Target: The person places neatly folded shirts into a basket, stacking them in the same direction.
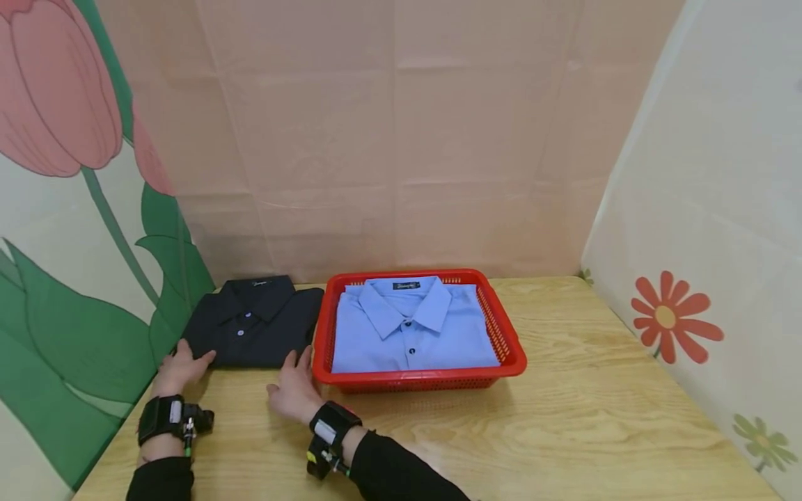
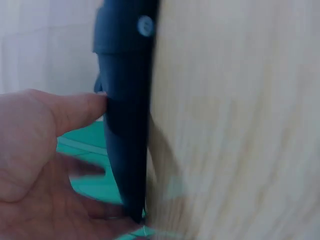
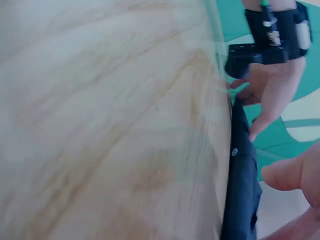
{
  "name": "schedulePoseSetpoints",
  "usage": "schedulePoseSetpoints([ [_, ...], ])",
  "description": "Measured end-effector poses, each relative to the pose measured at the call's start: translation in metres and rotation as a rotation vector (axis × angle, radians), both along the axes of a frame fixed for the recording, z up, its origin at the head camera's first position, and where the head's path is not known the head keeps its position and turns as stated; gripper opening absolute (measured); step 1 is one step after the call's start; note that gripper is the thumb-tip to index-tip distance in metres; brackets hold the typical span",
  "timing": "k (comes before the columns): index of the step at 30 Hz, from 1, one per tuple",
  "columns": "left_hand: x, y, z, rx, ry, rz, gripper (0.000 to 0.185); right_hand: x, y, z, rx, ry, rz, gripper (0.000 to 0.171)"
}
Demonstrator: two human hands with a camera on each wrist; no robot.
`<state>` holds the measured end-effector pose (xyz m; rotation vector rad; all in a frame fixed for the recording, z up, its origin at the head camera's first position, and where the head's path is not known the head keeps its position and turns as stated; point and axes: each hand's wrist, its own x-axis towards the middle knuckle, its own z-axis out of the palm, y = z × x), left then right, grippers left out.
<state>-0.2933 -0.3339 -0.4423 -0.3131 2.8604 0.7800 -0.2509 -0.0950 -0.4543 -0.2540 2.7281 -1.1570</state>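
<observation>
A folded dark navy shirt (image 1: pixel 266 341) lies flat on the table at the left, collar toward the back wall. At its front left corner is my left hand (image 1: pixel 178 369); in the left wrist view the thumb (image 2: pixel 82 110) touches the shirt (image 2: pixel 125 115) and the other fingers reach along its left end. My right hand (image 1: pixel 296 391) is near the shirt's front right corner, fingers spread, close to the red basket (image 1: pixel 426 379). In the right wrist view its thumb (image 3: pixel 285 174) stands apart from the shirt (image 3: pixel 240 185). A folded light blue shirt (image 1: pixel 376 355) lies inside the basket.
The wooden table (image 1: pixel 595 417) extends to the right of the basket. A pink-beige sheet (image 1: pixel 401 139) hangs behind, with flower-printed sheets at the left and right sides. Both wrists wear black straps with small cameras.
</observation>
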Motion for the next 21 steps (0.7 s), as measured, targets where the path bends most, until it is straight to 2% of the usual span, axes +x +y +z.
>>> schedulePoseSetpoints([
  [6, 0.0018, -0.0051, -0.0029, -0.04, 0.01, -0.029, 0.079, -0.0054, 0.0009, -0.0065, -0.12, -0.007, -0.039, 0.07],
  [11, 0.0024, -0.0064, -0.0014, -0.041, 0.065, 0.007, 0.065, -0.0077, 0.0035, -0.009, -0.123, 0.026, -0.093, 0.068],
  [14, 0.0036, -0.0083, 0.0005, -0.032, 0.091, 0.031, 0.061, -0.0076, 0.0044, -0.0088, -0.184, 0.008, -0.165, 0.07],
  [18, 0.0062, -0.0092, 0.0017, -0.004, 0.083, 0.091, 0.049, -0.007, 0.0045, -0.0092, -0.307, -0.033, -0.256, 0.069],
  [21, 0.0092, -0.0082, 0.002, 0.002, 0.063, 0.109, 0.041, -0.0075, 0.0044, -0.0078, -0.346, -0.083, -0.272, 0.066],
])
